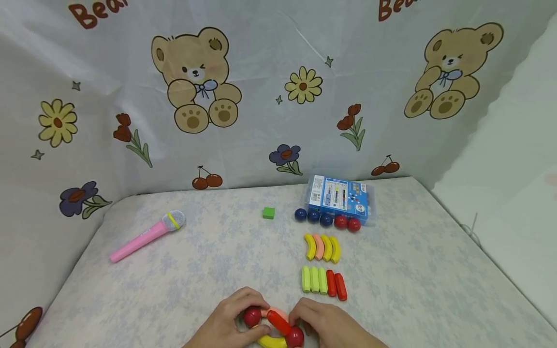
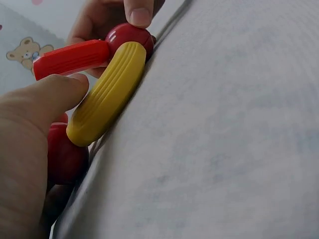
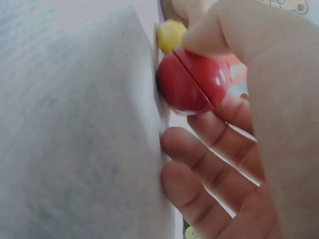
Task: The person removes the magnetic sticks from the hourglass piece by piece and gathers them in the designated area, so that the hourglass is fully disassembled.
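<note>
At the table's near edge, a small joined loop is made of two red balls, a yellow curved stick and a pink curved stick. My left hand holds the left red ball, its thumb lying by the yellow stick. On the other side, my right hand pinches the right red ball between thumb and index finger; its other fingers rest loosely by the tabletop. A straight red stick reaches from that right ball, its free end raised in the left wrist view.
Beyond the hands lie a row of green and red straight sticks and a row of curved sticks. Farther back, blue and red balls line a blue-labelled plastic box. A green cube and pink toy microphone lie leftward.
</note>
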A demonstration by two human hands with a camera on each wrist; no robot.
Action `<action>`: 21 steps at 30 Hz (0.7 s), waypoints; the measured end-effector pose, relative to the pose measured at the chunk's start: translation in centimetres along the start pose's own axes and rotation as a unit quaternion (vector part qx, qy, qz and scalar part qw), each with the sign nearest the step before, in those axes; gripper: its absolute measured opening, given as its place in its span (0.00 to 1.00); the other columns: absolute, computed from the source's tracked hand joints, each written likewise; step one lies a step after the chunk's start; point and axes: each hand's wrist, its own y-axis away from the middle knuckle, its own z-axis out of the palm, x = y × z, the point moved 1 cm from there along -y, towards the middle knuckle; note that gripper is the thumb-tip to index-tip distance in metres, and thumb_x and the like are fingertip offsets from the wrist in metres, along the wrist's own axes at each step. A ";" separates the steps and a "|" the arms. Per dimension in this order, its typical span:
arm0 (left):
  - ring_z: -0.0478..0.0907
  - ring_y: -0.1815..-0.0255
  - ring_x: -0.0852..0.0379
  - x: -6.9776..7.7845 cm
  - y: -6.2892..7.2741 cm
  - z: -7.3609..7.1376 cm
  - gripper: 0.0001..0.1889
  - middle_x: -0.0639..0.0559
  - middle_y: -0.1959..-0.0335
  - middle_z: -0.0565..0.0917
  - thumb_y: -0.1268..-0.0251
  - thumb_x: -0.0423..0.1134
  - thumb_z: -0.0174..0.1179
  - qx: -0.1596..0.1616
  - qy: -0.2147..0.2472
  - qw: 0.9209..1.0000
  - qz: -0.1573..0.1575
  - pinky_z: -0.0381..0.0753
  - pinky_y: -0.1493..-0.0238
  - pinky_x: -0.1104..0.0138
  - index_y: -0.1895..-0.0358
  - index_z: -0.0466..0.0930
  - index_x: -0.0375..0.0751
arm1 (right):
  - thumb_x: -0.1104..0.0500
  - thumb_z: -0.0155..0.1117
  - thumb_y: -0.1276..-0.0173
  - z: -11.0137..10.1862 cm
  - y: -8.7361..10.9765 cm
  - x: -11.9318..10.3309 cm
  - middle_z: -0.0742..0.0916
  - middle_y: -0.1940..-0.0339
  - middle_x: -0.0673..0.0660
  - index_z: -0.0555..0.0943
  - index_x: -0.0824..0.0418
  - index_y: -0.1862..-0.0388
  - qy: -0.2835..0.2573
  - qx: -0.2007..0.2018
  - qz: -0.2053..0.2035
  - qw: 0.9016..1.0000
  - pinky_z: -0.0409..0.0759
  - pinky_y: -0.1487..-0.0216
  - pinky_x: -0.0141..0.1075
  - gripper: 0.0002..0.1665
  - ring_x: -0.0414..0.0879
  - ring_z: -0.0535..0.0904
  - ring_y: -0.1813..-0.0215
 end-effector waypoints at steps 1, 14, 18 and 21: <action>0.79 0.55 0.66 0.0 0.0 0.0 0.14 0.60 0.49 0.80 0.29 0.43 0.68 0.003 -0.003 1.000 0.005 0.85 0.55 0.70 0.44 0.81 0.58 | 0.38 0.72 0.33 0.0 0.0 0.0 0.77 0.61 0.36 0.78 0.45 0.46 0.001 0.001 0.009 1.000 0.76 0.61 0.23 0.23 0.26 0.72 0.64; 0.80 0.53 0.65 -0.1 -0.1 -0.2 0.10 0.60 0.49 0.81 0.25 0.40 0.63 0.007 -0.016 0.999 0.031 0.85 0.52 0.69 0.45 0.81 0.55 | 0.37 0.69 0.30 -0.1 0.1 0.0 0.76 0.61 0.35 0.78 0.44 0.47 0.016 -0.003 -0.015 1.000 0.76 0.62 0.23 0.20 0.25 0.72 0.64; 0.80 0.53 0.65 -0.1 -0.2 -0.2 0.10 0.61 0.49 0.81 0.25 0.40 0.63 0.006 -0.019 1.000 0.023 0.84 0.51 0.69 0.45 0.81 0.56 | 0.37 0.68 0.30 -0.1 0.1 0.1 0.76 0.60 0.35 0.78 0.44 0.48 0.018 -0.006 -0.025 1.000 0.76 0.62 0.23 0.20 0.25 0.71 0.64; 0.80 0.53 0.65 -0.1 -0.2 -0.1 0.10 0.62 0.50 0.81 0.25 0.41 0.63 0.008 -0.021 1.000 0.022 0.84 0.51 0.69 0.46 0.82 0.56 | 0.37 0.67 0.30 0.0 0.0 0.1 0.75 0.61 0.35 0.78 0.45 0.49 0.021 -0.010 -0.024 0.999 0.76 0.62 0.23 0.20 0.25 0.71 0.65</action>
